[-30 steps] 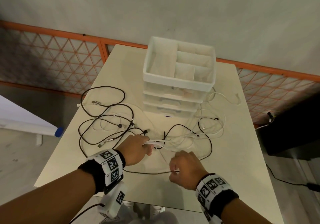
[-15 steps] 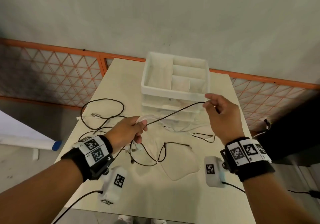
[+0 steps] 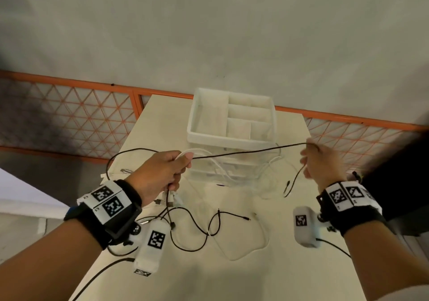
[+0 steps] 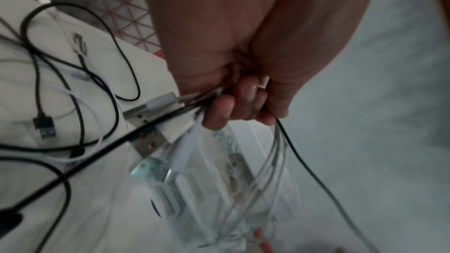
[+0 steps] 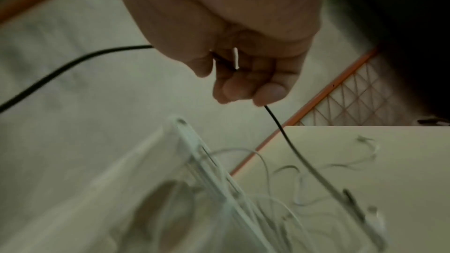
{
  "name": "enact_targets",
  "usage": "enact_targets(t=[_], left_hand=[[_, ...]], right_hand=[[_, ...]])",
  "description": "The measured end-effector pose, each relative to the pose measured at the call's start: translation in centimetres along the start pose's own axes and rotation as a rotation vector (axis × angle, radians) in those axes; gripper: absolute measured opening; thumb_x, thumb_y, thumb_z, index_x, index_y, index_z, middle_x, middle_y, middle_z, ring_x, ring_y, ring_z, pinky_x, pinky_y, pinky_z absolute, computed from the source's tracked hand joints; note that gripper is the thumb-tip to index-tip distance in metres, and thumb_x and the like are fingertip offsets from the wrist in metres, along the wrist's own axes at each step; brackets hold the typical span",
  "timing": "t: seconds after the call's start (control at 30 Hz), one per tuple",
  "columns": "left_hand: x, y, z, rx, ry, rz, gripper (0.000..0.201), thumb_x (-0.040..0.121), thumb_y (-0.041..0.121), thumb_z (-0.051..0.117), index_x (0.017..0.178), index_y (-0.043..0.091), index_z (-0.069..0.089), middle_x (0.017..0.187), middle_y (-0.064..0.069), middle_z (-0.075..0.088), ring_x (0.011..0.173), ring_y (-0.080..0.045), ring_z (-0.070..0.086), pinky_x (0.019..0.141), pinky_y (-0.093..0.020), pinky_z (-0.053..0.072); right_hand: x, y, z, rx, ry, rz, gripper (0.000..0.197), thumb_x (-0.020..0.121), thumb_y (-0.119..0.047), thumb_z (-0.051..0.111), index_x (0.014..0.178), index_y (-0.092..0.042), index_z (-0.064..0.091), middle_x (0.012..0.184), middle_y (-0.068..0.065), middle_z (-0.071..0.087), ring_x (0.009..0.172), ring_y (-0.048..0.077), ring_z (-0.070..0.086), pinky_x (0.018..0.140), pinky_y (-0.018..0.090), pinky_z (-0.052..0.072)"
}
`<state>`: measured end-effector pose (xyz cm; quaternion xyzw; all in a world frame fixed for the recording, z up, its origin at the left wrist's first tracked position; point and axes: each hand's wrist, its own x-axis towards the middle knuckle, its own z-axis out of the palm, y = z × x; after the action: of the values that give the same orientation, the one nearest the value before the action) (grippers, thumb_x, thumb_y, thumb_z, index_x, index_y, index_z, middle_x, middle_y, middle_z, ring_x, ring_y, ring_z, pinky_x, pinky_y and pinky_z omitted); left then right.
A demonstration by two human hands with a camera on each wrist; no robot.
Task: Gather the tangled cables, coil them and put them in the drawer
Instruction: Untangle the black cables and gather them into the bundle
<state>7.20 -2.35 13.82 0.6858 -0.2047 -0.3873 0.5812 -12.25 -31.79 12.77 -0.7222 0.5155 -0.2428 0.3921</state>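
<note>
My left hand [image 3: 170, 169] [image 4: 239, 106] is raised over the table and grips a bundle of black and white cables, with USB plugs [image 4: 148, 112] sticking out below the fist. One black cable [image 3: 243, 153] [image 5: 60, 68] stretches taut from it to my right hand [image 3: 312, 159] [image 5: 246, 84], which holds it with curled fingers; its free end [image 3: 287, 188] dangles down. White cables [image 3: 232, 173] hang from the left hand in front of the white drawer unit [image 3: 232, 138], whose drawers look closed. More black cables [image 3: 192, 228] lie on the table [image 3: 267, 266].
The drawer unit carries an open divided tray [image 3: 234, 117] on top. A black cable loop [image 3: 120, 159] lies at the table's left edge. An orange mesh fence [image 3: 69, 114] runs behind the table. A dark cabinet [image 3: 399, 184] stands to the right.
Both hands rose from the table with cables. Since half a second ago the right hand has drawn further right, pulling the black cable out longer between the hands.
</note>
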Motion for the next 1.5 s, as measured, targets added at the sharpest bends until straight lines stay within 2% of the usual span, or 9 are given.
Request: enact_targets(t=[0.3, 0.5, 0.57, 0.8, 0.97, 1.1, 1.33, 1.4, 1.5], left_hand=[[0.5, -3.1, 0.6, 0.126, 0.032, -0.208, 0.036, 0.102, 0.033, 0.047, 0.075, 0.009, 0.048, 0.052, 0.003, 0.034, 0.043, -0.012, 0.029, 0.042, -0.025, 0.033], [0.4, -1.5, 0.9, 0.033, 0.028, -0.12, 0.031, 0.102, 0.029, 0.049, 0.088, 0.003, 0.06, 0.057, 0.004, 0.034, 0.045, -0.01, 0.028, 0.041, -0.022, 0.027], [0.6, -0.9, 1.4, -0.011, 0.01, -0.11, 0.03, 0.101, 0.027, 0.049, 0.09, 0.002, 0.061, 0.057, 0.004, 0.035, 0.046, -0.01, 0.029, 0.043, -0.023, 0.028], [1.2, 1.3, 4.6, -0.108, -0.079, -0.122, 0.026, 0.102, 0.023, 0.049, 0.086, 0.004, 0.059, 0.057, 0.002, 0.037, 0.046, -0.01, 0.026, 0.044, -0.023, 0.024], [1.1, 1.4, 4.4, -0.084, -0.123, -0.107, 0.027, 0.103, 0.025, 0.046, 0.087, 0.006, 0.058, 0.056, 0.004, 0.036, 0.045, -0.01, 0.025, 0.044, -0.023, 0.026], [0.9, 0.9, 3.8, -0.077, -0.109, -0.111, 0.028, 0.103, 0.025, 0.046, 0.088, 0.005, 0.059, 0.055, 0.005, 0.035, 0.045, -0.01, 0.025, 0.042, -0.022, 0.025], [0.8, 1.2, 3.3, 0.098, -0.152, -0.056, 0.029, 0.1, 0.029, 0.051, 0.089, 0.005, 0.062, 0.058, 0.004, 0.037, 0.045, -0.01, 0.028, 0.046, -0.024, 0.026], [0.9, 1.2, 3.2, 0.173, -0.184, -0.044, 0.025, 0.101, 0.022, 0.05, 0.092, 0.005, 0.065, 0.059, 0.003, 0.044, 0.046, -0.009, 0.033, 0.047, -0.023, 0.029], [0.9, 1.7, 3.4, 0.263, -0.204, -0.014, 0.022, 0.101, 0.017, 0.05, 0.096, 0.006, 0.068, 0.062, 0.002, 0.05, 0.046, -0.008, 0.033, 0.046, -0.02, 0.027]], right_hand=[[0.9, -4.8, -0.5, 0.222, 0.009, -0.341, 0.027, 0.096, -0.034, 0.037, 0.084, -0.047, 0.057, 0.112, -0.006, 0.064, 0.068, 0.019, 0.065, 0.057, 0.035, 0.047], [-0.5, 1.5, 1.2, -0.502, -0.29, -0.039, 0.06, 0.089, -0.015, 0.058, 0.146, -0.028, 0.041, 0.126, 0.013, 0.06, 0.095, 0.03, 0.064, 0.078, 0.034, 0.051], [-2.4, 1.3, 2.1, -0.518, -0.256, -0.064, 0.063, 0.084, -0.02, 0.064, 0.145, -0.026, 0.045, 0.134, 0.013, 0.051, 0.112, 0.032, 0.06, 0.095, 0.039, 0.05], [-8.9, -3.9, 5.9, -0.332, -0.281, -0.676, 0.023, 0.083, -0.046, 0.072, 0.104, -0.039, 0.07, 0.097, -0.008, 0.053, 0.076, 0.008, 0.054, 0.07, 0.031, 0.051], [-5.6, -4.0, 4.1, -0.265, -0.138, -0.53, 0.017, 0.092, -0.041, 0.066, 0.09, -0.032, 0.08, 0.078, -0.007, 0.071, 0.073, 0.013, 0.064, 0.061, 0.018, 0.043], [-3.8, -2.6, 2.9, -0.241, -0.073, -0.365, 0.022, 0.092, -0.045, 0.065, 0.089, -0.027, 0.078, 0.072, -0.005, 0.07, 0.075, 0.019, 0.065, 0.068, 0.029, 0.05], [-5.0, -2.6, 2.8, -0.296, -0.339, -0.358, 0.017, 0.088, -0.04, 0.07, 0.078, -0.029, 0.077, 0.051, -0.011, 0.047, 0.06, 0.014, 0.054, 0.06, 0.029, 0.049], [-5.6, -3.6, 2.6, -0.298, -0.398, -0.383, 0.007, 0.085, -0.037, 0.073, 0.09, -0.033, 0.075, 0.05, -0.011, 0.042, 0.055, 0.01, 0.049, 0.058, 0.029, 0.05], [-6.6, -4.9, 2.4, -0.285, -0.509, -0.47, 0.052, 0.075, -0.051, 0.078, 0.122, -0.05, 0.057, 0.061, -0.011, 0.044, 0.057, 0.005, 0.045, 0.062, 0.025, 0.043]])
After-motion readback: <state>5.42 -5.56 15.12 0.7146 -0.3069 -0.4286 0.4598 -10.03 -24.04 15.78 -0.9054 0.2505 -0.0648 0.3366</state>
